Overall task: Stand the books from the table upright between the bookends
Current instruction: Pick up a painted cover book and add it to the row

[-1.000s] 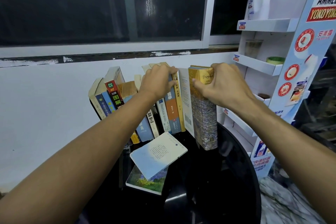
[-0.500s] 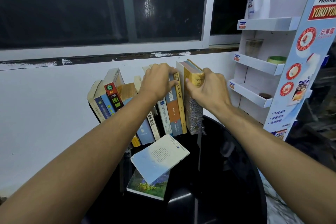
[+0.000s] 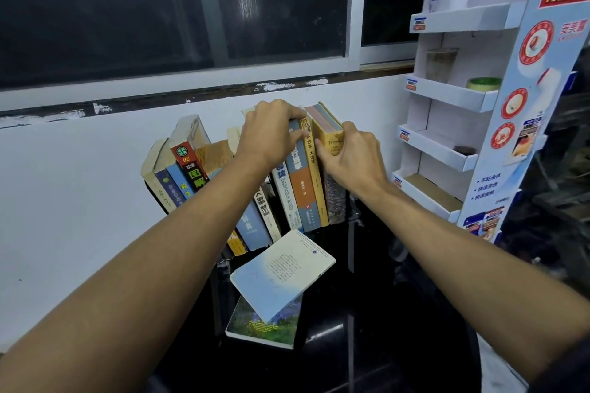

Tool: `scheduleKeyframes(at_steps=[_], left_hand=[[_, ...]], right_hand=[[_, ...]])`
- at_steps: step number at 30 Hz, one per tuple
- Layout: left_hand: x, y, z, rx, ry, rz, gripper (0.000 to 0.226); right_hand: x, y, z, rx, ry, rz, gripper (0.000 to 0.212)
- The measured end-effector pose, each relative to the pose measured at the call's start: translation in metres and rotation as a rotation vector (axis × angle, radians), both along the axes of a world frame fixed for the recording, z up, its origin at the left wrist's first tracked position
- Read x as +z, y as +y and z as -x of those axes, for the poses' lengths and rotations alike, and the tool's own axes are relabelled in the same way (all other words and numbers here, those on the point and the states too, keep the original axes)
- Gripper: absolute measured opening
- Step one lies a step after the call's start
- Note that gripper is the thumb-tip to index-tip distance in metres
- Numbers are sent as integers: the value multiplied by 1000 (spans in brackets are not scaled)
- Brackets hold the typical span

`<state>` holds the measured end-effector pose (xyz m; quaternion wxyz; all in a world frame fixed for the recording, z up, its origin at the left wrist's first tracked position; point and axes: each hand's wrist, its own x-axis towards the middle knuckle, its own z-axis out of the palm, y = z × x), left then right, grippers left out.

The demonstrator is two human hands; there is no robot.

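A row of several books [image 3: 300,182] stands leaning left at the back of the round black table [image 3: 399,313], against the white wall. My left hand [image 3: 271,131] rests on the tops of the middle books and holds them. My right hand [image 3: 351,156] grips the thick yellow book [image 3: 330,134] at the right end of the row, pressed against its neighbours. Two books lie flat in front: a pale blue one [image 3: 281,274] on top of a green-covered one [image 3: 265,325]. The bookends are hidden by the books and my arms.
A white and blue cardboard display rack [image 3: 453,96] with shelves stands close to the right of the row. A dark window [image 3: 175,3] runs above the wall. The table's near and right parts show bare black surface.
My right hand has brought the thick yellow book leftward from apart and face-on into the right end of the row. My left hand stayed on the book tops.
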<state>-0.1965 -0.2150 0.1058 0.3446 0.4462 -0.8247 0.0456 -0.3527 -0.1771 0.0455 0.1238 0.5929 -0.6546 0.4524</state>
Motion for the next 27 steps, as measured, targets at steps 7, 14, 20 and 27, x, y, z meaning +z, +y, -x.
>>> scheduleKeyframes(at_steps=[7, 14, 20, 27], left_hand=[[0, 2, 0, -19, 17, 8, 38], [-1, 5, 0, -43, 32, 5, 32], [2, 8, 1, -43, 31, 2, 28], [2, 11, 2, -39, 22, -10, 30]], right_hand=[[-7, -2, 7, 36, 26, 1, 52], [-3, 5, 11, 252, 58, -43, 54], [6, 7, 21, 413, 50, -289, 41], [13, 2, 27, 472, 32, -378, 45]])
